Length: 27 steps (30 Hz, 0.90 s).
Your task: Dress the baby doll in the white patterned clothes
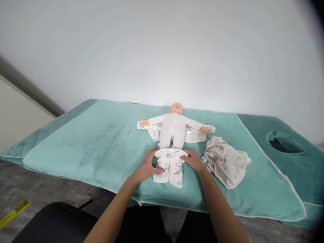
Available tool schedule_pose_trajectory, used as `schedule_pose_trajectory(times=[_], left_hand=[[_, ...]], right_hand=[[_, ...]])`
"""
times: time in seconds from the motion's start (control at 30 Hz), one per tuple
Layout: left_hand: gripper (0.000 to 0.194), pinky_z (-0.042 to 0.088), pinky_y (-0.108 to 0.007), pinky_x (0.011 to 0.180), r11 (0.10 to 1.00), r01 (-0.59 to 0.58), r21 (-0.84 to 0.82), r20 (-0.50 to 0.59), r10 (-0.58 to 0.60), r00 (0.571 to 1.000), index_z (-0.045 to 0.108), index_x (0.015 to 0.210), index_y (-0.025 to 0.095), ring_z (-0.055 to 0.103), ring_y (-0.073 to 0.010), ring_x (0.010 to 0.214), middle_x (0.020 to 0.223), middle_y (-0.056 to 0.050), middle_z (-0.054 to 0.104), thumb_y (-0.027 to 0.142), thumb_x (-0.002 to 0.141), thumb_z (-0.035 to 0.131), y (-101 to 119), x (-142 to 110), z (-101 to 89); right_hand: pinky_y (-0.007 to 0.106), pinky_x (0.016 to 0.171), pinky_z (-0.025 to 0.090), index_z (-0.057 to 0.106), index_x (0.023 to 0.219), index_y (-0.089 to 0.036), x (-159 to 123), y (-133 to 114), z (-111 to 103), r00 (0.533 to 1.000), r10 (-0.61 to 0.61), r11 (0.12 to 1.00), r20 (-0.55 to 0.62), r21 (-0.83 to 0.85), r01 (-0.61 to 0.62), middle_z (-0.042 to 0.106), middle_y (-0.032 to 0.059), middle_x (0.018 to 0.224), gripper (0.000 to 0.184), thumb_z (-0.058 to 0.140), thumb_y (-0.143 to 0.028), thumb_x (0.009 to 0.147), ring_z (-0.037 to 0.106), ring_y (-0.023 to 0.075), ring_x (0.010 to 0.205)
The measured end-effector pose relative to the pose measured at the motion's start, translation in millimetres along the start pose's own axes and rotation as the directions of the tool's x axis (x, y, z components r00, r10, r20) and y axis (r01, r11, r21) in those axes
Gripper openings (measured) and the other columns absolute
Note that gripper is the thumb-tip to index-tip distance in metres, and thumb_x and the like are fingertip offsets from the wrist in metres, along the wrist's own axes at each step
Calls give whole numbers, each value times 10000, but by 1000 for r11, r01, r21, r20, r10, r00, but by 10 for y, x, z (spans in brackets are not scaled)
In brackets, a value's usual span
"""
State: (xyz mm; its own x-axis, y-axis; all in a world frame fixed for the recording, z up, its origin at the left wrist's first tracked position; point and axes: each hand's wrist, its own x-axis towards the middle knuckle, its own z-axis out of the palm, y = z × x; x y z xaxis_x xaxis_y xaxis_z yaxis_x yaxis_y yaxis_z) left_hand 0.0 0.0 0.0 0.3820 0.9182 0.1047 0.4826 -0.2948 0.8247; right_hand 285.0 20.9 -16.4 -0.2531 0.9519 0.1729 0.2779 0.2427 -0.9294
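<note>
A baby doll (pixel 173 126) with a white cloth body lies on its back, arms spread, head toward the wall. Beneath its arms and torso an opened white baby top (pixel 196 136) is spread out. Small white baby pants (pixel 168 165) with a green print lie at the doll's feet, their waistband just below the legs. My left hand (pixel 148 166) grips the pants' left side, fingers at the waist and thumb lower on the leg. At the right end of the waistband, my right hand (pixel 192 159) holds the cloth, its fingers partly hidden.
A crumpled patterned cloth (pixel 225 162) lies right of my right hand. The green padded bed (pixel 101 141) has a face hole (pixel 285 143) at its right end and stands against a pale wall (pixel 162 50). A black seat (pixel 55 224) is at the lower left.
</note>
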Motion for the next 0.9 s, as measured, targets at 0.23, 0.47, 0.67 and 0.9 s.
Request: schedule_pose_trajectory(times=[0.23,0.47,0.67,0.9], left_hand=[[1298,208,-615,1235,971,-86,222,166,49,985,247,1584,291,217,-422,1506,1612,-172,254,637,505,881,141,-75,-66],[1329,233,-636,1216,910,-203,361,203,136,970,231,1591,354,285,-441,1464,1570,-151,335,637,474,892,104,-160,-8],[966,348,-564,1181,916,-206,343,99,183,978,347,1523,370,483,-354,1322,1369,-82,560,529,691,810,82,-216,162],[560,481,-515,1006,900,-174,400,-181,263,948,484,1375,297,628,-314,1128,1241,-88,676,326,847,670,171,-517,415]], right_hand=[[470,994,493,609,1299,-235,-330,-131,65,998,-48,997,47,62,45,657,87,1243,755,845,-552,656,610,317,1131],[533,1148,359,428,1411,-270,-733,-82,285,998,2,981,-57,-195,-13,497,124,1399,1188,968,-520,382,473,379,1308],[475,995,458,526,1166,-245,-757,-164,372,993,32,970,-117,-236,-59,567,91,1169,718,895,-353,559,537,327,1133],[365,727,453,498,865,-238,-967,-205,705,927,-3,965,-374,-245,-96,569,44,868,266,698,-247,689,534,241,811]])
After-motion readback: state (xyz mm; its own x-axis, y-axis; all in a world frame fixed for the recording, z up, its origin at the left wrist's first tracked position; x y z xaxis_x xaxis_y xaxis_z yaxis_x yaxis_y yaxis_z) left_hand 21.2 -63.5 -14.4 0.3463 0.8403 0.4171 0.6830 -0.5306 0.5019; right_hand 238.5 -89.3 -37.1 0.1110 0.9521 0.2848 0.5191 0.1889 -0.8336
